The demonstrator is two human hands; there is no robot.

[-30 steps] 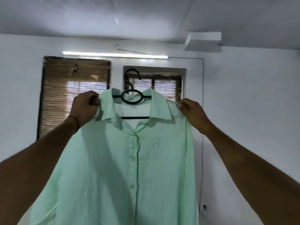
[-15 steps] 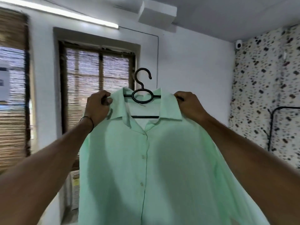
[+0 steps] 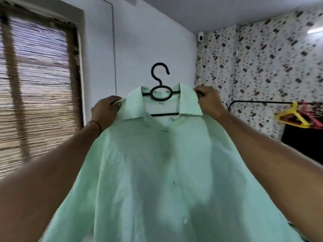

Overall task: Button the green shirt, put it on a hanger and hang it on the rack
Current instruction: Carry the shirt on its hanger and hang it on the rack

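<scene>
The pale green shirt [image 3: 157, 172] hangs buttoned down its front on a black hanger [image 3: 160, 92], whose hook sticks up above the collar. I hold it up at chest height in front of me. My left hand [image 3: 106, 112] grips the left shoulder of the shirt over the hanger arm. My right hand [image 3: 208, 102] grips the right shoulder, with the hanger's end showing between its fingers. The black rack [image 3: 262, 102] stands at the right, its top rail level with my right hand and apart from the shirt.
A yellow hanger [image 3: 291, 117] and a pink hanger [image 3: 309, 116] hang on the rack's rail above something black. A spotted curtain [image 3: 262, 58] covers the right wall. A window with a bamboo blind [image 3: 35, 84] fills the left.
The view has swung to the right with the shirt held up in both hands. The rack with its coloured hangers has come into sight at the right. My grip on the shoulders is the same.
</scene>
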